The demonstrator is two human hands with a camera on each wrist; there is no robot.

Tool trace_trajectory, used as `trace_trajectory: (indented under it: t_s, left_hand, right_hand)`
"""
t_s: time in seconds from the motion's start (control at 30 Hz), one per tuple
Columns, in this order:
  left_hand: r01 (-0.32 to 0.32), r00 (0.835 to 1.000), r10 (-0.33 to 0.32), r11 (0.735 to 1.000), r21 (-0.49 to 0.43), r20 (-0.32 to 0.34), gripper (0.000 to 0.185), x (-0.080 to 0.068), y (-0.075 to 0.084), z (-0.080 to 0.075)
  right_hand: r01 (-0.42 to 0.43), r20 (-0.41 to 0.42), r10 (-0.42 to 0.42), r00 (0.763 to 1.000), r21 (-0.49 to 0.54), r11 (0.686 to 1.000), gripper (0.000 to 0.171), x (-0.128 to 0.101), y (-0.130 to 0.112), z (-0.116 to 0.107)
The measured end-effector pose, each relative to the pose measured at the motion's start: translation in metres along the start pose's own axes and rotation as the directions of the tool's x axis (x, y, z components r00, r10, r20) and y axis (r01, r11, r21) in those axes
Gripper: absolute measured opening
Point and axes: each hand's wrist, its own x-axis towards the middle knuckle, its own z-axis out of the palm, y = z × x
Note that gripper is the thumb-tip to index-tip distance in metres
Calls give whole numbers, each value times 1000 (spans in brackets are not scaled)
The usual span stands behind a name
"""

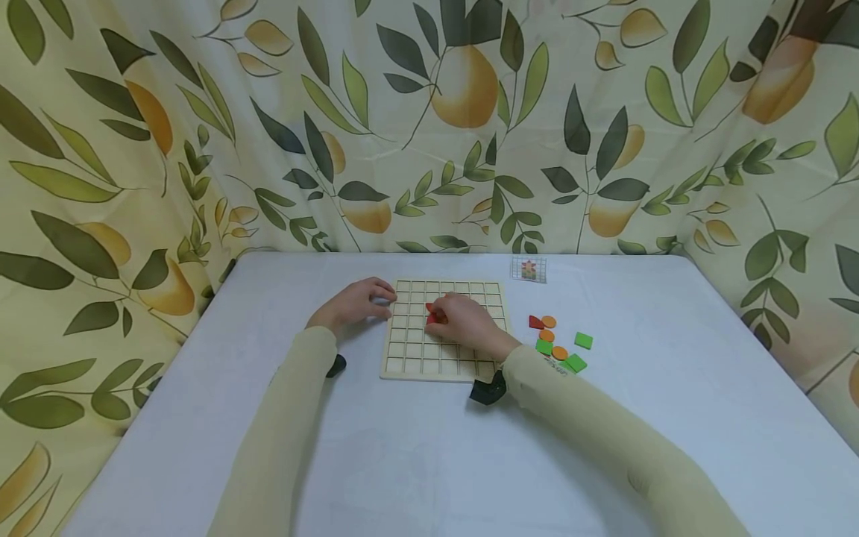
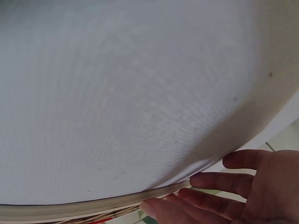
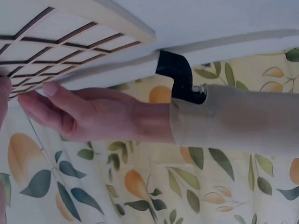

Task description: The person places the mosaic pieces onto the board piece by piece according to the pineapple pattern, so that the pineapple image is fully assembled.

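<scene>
Red piece [image 1: 436,315] in right hand's [image 1: 465,323] pinching fingers mid-board [image 1: 409,358]; left hand [image 1: 353,306] flat at its edge.

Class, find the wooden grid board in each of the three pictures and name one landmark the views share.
Head: wooden grid board lies mid-table, under both hands.
Left wrist: only its pale edge runs along the bottom, at the fingertips.
Right wrist: its grid fills the top left, seen inverted.
Shared landmark: the left hand resting at the board's edge.

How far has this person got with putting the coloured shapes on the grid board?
Barely started. The wooden grid board looks bare apart from a red piece the right hand holds over it. The left hand rests on the board's edge. Orange, green and red pieces lie on the table beside it.
</scene>
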Motion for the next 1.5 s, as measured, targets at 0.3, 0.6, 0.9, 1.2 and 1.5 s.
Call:
trace_trajectory:
  t_s: [0.3,0.6,0.9,1.2,1.5]
  left_hand:
    - [-16,1000,16,1000,6,-1,34,-2,3,-2]
    - [-7,1000,7,1000,-12,5,35,-3,2,-2]
    - [-23,1000,23,1000,2,14,35,-3,3,-2]
    - [-30,999,30,1000,-9,12,36,-4,3,-1]
    - [-52,999,52,999,10,5,36,-7,3,-2]
  right_hand:
    - [14,-21,-14,1000,-10,1000,37,1,0,0]
    - [107,34,-107,994,-3,994,19,3,4,-1]
    - [108,63,-108,992,8,994,21,2,9,-4]
    - [85,73,-88,993,40,996,16,3,9,-3]
    - [105,68,-108,992,52,993,14,4,11,-4]
